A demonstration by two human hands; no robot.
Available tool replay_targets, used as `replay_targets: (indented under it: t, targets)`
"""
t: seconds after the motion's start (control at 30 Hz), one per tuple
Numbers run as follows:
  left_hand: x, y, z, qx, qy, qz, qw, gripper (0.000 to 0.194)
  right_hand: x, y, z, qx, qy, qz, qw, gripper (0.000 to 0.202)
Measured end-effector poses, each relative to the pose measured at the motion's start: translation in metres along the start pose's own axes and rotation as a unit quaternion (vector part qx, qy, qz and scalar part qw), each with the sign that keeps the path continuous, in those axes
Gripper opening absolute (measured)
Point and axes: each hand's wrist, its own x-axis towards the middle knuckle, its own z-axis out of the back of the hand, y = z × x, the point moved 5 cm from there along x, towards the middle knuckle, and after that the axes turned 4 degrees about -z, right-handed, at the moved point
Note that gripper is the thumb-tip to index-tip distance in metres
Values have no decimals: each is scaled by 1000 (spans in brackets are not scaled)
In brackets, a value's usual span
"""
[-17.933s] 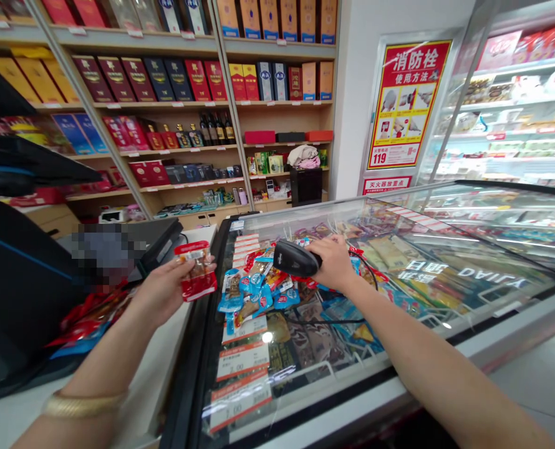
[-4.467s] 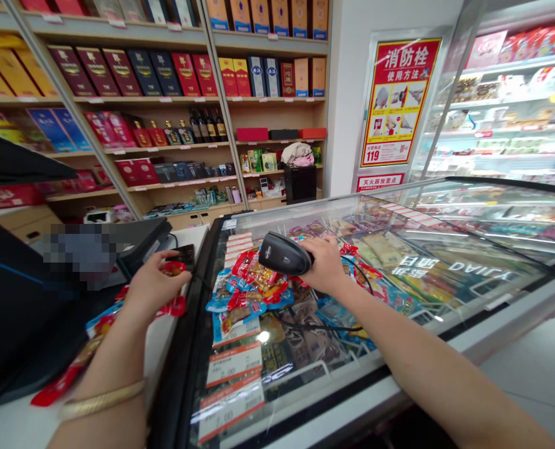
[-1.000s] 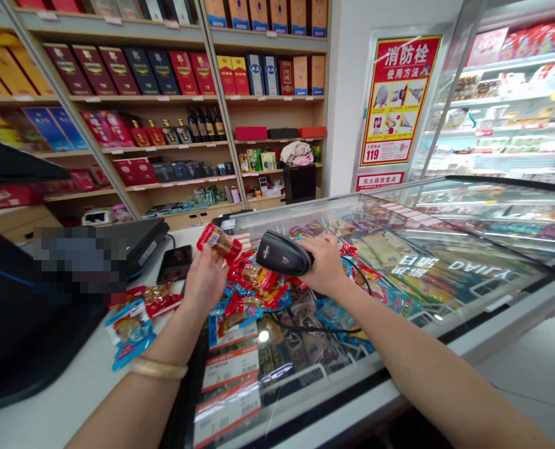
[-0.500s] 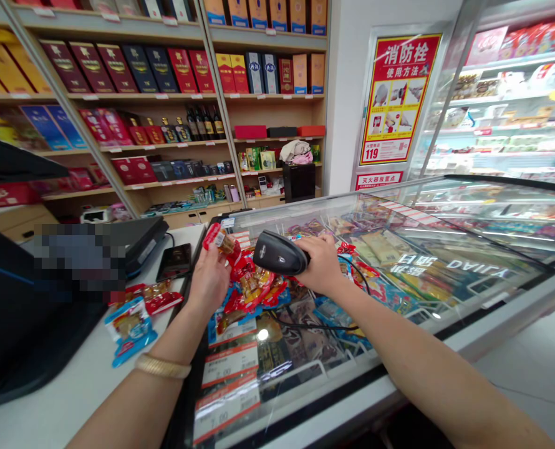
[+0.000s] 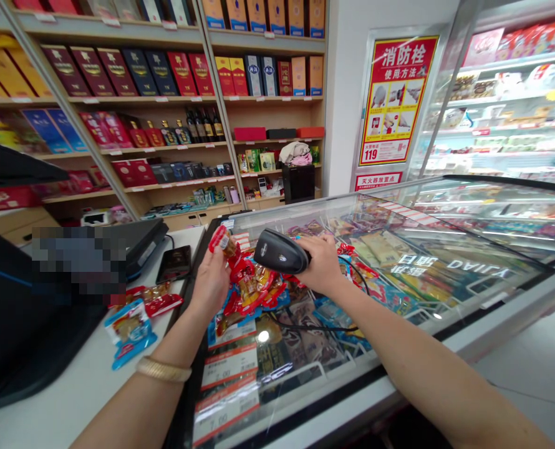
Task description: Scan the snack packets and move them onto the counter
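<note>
Pinched in my left hand (image 5: 213, 277) is a small red snack packet (image 5: 226, 244), its pale label facing the scanner. My right hand (image 5: 323, 262) grips a black barcode scanner (image 5: 281, 251) whose head points left at that packet; a small gap lies between them. Under both hands, a heap of red and blue snack packets (image 5: 252, 290) lies on the glass freezer top (image 5: 300, 374). On the white counter (image 5: 72, 393) to the left rest a blue packet (image 5: 130, 333) and red packets (image 5: 163, 299). The scanner's black cable (image 5: 315, 327) loops over the glass.
A phone (image 5: 174, 264) lies on the counter beside a dark device (image 5: 146, 246). The black monitor stand (image 5: 15, 324) fills the left side. Shelves of boxed goods (image 5: 146, 68) stand behind, with a red fire-hydrant poster (image 5: 399, 100) on the wall and a lit refrigerated display (image 5: 516, 112) at right.
My left hand has shifted slightly right with the red packet, which is now tilted a little closer to the scanner. My right hand and the scanner have hardly moved.
</note>
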Motion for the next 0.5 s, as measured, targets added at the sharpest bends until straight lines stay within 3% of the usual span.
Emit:
replay_targets:
  t: [0.07, 0.13, 0.23, 0.3, 0.37, 0.43, 0.5]
  targets:
    - [-4, 0, -8, 104, 80, -27, 991, 40, 1, -3, 2, -1, -11, -3, 1000, 29]
    - [-11, 0, -20, 202, 167, -53, 963, 46, 2, -6, 3, -3, -21, -8, 1000, 30]
    - [-20, -9, -31, 275, 217, -98, 932, 53, 3, -11, 3, -7, -32, -11, 999, 29]
    - [-20, -22, -30, 303, 193, -134, 924, 54, 4, -13, 2, -5, -36, -12, 999, 28]
    - [-17, -39, -17, 339, 140, -166, 915, 53, 4, -14, 2, -2, -39, -12, 999, 29]
    - [-14, -58, 9, 395, 71, -180, 898, 54, 4, -14, 2, -1, -39, -12, 999, 29]
    - [-15, -73, 45, 474, -6, -154, 867, 60, 5, -15, 2, -1, -40, -15, 999, 29]
